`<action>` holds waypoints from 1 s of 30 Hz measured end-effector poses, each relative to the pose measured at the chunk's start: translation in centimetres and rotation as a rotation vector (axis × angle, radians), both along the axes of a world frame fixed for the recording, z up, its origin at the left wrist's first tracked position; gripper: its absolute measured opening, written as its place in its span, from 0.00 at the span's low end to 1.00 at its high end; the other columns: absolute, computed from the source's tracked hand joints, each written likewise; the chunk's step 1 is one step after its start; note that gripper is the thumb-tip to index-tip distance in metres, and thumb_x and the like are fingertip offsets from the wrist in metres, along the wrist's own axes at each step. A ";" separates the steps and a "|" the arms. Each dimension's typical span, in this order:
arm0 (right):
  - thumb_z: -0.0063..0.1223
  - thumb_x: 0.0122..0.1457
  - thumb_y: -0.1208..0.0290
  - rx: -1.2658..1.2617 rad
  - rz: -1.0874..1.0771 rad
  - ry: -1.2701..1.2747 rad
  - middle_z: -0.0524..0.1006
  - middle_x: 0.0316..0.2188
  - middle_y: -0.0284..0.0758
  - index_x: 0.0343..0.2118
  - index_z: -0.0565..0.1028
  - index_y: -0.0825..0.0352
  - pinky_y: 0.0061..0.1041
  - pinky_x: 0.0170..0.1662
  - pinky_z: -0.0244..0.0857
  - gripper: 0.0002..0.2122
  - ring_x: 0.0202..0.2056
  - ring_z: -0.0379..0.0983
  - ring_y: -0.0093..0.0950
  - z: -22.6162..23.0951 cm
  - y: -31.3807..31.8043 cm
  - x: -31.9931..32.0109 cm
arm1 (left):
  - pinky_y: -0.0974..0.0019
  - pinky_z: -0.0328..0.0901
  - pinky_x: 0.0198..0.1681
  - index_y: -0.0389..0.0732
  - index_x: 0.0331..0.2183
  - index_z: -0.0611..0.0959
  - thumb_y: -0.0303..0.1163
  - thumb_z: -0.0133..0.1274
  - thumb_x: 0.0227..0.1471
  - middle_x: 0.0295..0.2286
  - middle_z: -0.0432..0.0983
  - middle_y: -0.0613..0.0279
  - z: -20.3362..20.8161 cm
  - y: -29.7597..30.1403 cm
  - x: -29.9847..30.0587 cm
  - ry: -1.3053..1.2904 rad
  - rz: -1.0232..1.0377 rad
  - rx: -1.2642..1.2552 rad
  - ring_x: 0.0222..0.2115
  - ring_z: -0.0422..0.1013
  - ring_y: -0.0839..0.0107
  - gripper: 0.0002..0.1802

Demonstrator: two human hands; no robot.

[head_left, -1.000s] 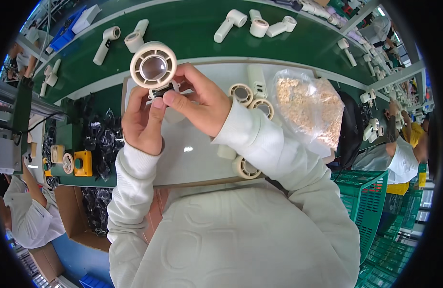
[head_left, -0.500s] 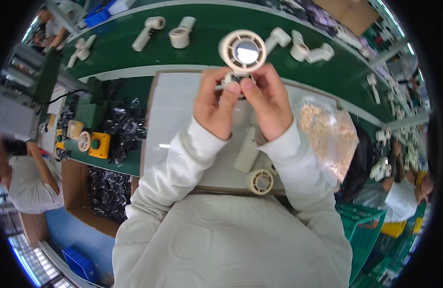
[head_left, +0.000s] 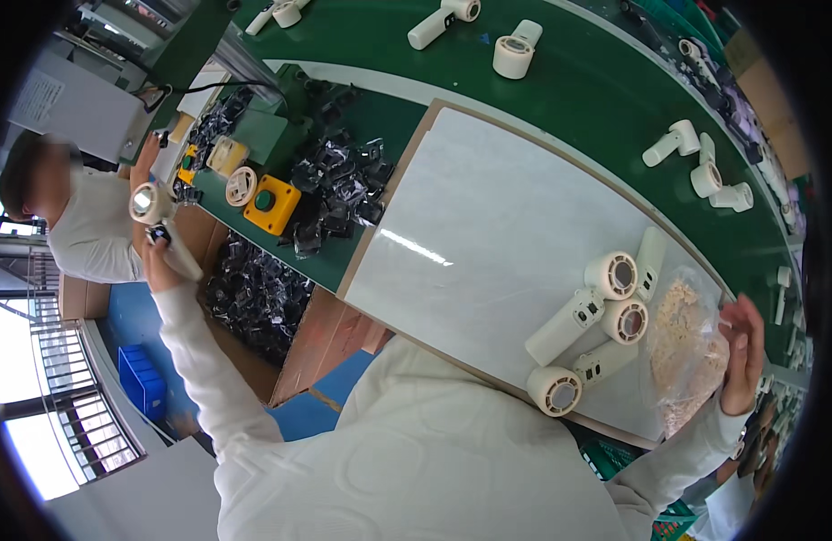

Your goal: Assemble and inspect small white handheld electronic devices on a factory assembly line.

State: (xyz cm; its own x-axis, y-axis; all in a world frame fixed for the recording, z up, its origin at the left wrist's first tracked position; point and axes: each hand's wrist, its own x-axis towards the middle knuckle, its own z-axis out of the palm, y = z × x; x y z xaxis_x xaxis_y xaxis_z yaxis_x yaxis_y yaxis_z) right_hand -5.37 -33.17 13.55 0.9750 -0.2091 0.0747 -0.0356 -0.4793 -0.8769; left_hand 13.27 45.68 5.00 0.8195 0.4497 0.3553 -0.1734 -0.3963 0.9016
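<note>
Out at the far left, my left hand [head_left: 161, 263] is closed round a cream handheld fan [head_left: 151, 204]. Its round head points up past the fingers, and a small black part shows beside them. My right hand [head_left: 743, 353] is at the right with fingers apart and holds nothing. Beside it lies a clear plastic bag [head_left: 682, 347] of small beige pieces; whether the hand touches it I cannot tell. Three more cream handheld fans [head_left: 560, 330] lie close together on the white board [head_left: 488, 216], near the bag.
A cardboard box [head_left: 315, 347] of black wrapped pieces stands below the bench's left part. Above it are a yellow button box [head_left: 271, 206] and a pile of black wrapped pieces [head_left: 339, 189]. Another person [head_left: 96, 216] reaches in at the left. Several fans rest on the green belt [head_left: 578, 99].
My hands have parted. The left one has carried the fan from above the board out to the far left; the right has let go and moved right. The view has turned leftward.
</note>
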 end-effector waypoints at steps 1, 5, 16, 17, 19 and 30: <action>0.40 0.65 0.62 -0.023 -0.012 0.061 0.69 0.46 0.40 0.58 0.63 0.71 0.27 0.51 0.58 0.22 0.45 0.65 0.30 0.5 -0.4 -1.2 | 0.66 0.66 0.43 0.36 0.48 0.76 0.32 0.49 0.55 0.38 0.77 0.55 -1.0 0.5 1.2 0.037 -0.006 -0.231 0.38 0.72 0.63 0.19; 0.44 0.64 0.66 -0.076 -0.088 0.282 0.71 0.39 0.35 0.57 0.64 0.71 0.21 0.47 0.58 0.21 0.39 0.65 0.25 1.6 -0.8 -6.5 | 0.65 0.68 0.40 0.38 0.51 0.74 0.37 0.50 0.56 0.37 0.77 0.51 -3.5 10.3 11.9 0.073 0.052 0.161 0.37 0.73 0.59 0.23; 0.50 0.62 0.70 0.104 -0.210 0.102 0.73 0.38 0.29 0.52 0.70 0.64 0.15 0.40 0.60 0.15 0.38 0.66 0.19 -4.9 -5.4 -2.4 | 0.64 0.67 0.41 0.38 0.54 0.71 0.39 0.50 0.56 0.40 0.76 0.48 -2.7 -1.6 22.7 -0.074 -0.481 0.492 0.40 0.72 0.56 0.26; 0.51 0.61 0.70 -0.005 -0.227 0.047 0.73 0.38 0.29 0.51 0.71 0.62 0.16 0.40 0.61 0.15 0.38 0.66 0.18 -5.5 -6.9 -0.2 | 0.64 0.66 0.42 0.38 0.54 0.71 0.39 0.50 0.56 0.40 0.76 0.48 -1.9 -0.9 24.0 -0.075 -0.508 0.488 0.40 0.72 0.56 0.26; 0.55 0.58 0.66 -0.160 -0.272 -0.026 0.74 0.39 0.30 0.51 0.72 0.59 0.21 0.40 0.63 0.17 0.37 0.67 0.21 -7.7 -11.4 5.2 | 0.65 0.66 0.43 0.38 0.54 0.71 0.38 0.50 0.56 0.41 0.75 0.48 -0.8 1.2 23.5 -0.048 -0.532 0.487 0.41 0.72 0.57 0.25; 0.63 0.45 0.46 -0.756 -0.804 0.281 0.74 0.43 0.42 0.52 0.71 0.53 0.36 0.52 0.64 0.31 0.45 0.72 0.44 -14.3 -21.0 20.5 | 0.66 0.62 0.49 0.35 0.53 0.71 0.33 0.48 0.57 0.47 0.71 0.50 10.1 -16.1 2.1 0.028 -0.573 0.508 0.46 0.68 0.60 0.24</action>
State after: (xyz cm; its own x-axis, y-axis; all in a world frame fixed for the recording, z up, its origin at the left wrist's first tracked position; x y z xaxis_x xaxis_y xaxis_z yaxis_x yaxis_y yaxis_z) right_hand 15.17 -54.19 -0.72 0.5813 -0.7751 0.2475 -0.7208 -0.6317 -0.2854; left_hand 15.41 29.58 15.13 0.8871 -0.2614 0.3803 -0.4565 -0.6182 0.6399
